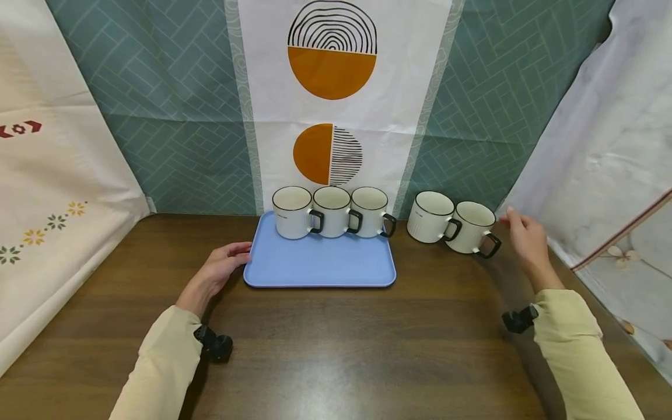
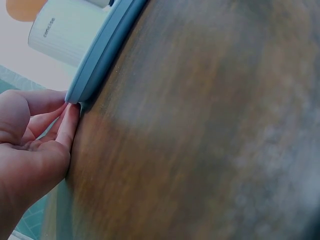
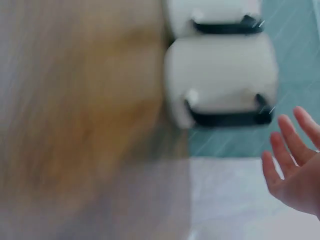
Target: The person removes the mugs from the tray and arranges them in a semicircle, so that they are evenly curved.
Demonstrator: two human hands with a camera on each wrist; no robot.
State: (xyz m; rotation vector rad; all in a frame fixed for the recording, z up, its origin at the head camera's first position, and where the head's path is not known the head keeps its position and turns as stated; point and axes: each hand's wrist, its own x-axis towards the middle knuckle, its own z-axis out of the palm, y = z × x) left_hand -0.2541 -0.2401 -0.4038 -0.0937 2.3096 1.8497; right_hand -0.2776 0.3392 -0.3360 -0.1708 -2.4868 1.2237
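Note:
A blue tray (image 1: 321, 265) lies on the table with three white mugs in a row along its back edge: a left one (image 1: 291, 217), a middle one (image 1: 331, 217) and a right one (image 1: 369, 216). My left hand (image 1: 223, 265) holds the tray's left side, thumb and fingertips (image 2: 71, 120) at its rim. Right of the tray, two more black-handled mugs stand close together, one ribbed (image 1: 429, 220) and one in front of it to the right (image 1: 469, 228). My right hand (image 1: 527, 236) is just right of that last mug, its fingers loosely spread and holding nothing.
A brown wooden table (image 1: 336, 350) spreads out in front of the tray. Behind the mugs hangs a green and white cloth (image 1: 184, 151). Pale cloths hang at the left (image 1: 52, 192) and right (image 1: 604, 175) sides, the right one close to my right hand.

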